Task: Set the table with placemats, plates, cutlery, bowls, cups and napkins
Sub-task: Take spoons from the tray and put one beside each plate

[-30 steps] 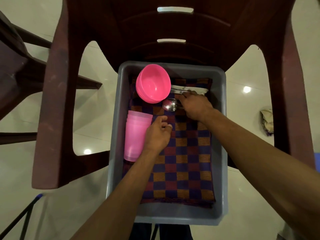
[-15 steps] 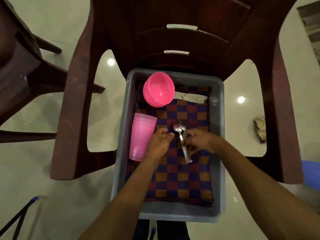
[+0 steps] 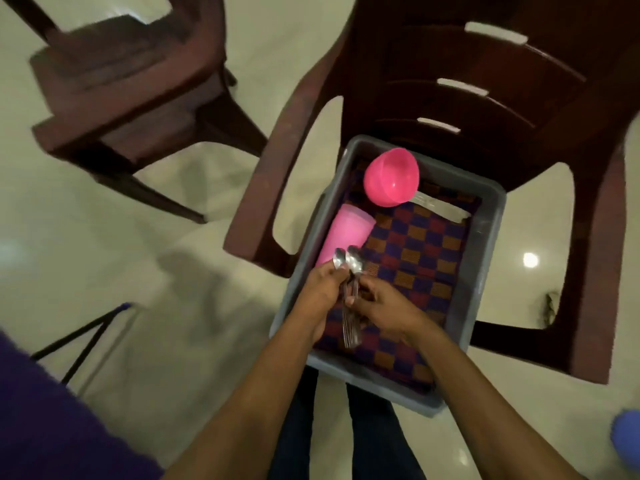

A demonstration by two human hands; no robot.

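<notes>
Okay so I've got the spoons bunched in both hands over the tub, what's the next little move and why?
Probably lift the spoons clear of the grey tub and carry them off to be laid out. Both the left hand and the right hand already grip the handles, bowls pointing up, so nothing seems left to gather. The pink cups and pink bowl can wait in the tub.

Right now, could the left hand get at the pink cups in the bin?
Probably not freely: the left hand already grips the spoons. The pink cups lie just beyond it, with nothing between.

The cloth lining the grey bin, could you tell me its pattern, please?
Head view: cloth is checkered purple, orange and maroon.
</notes>
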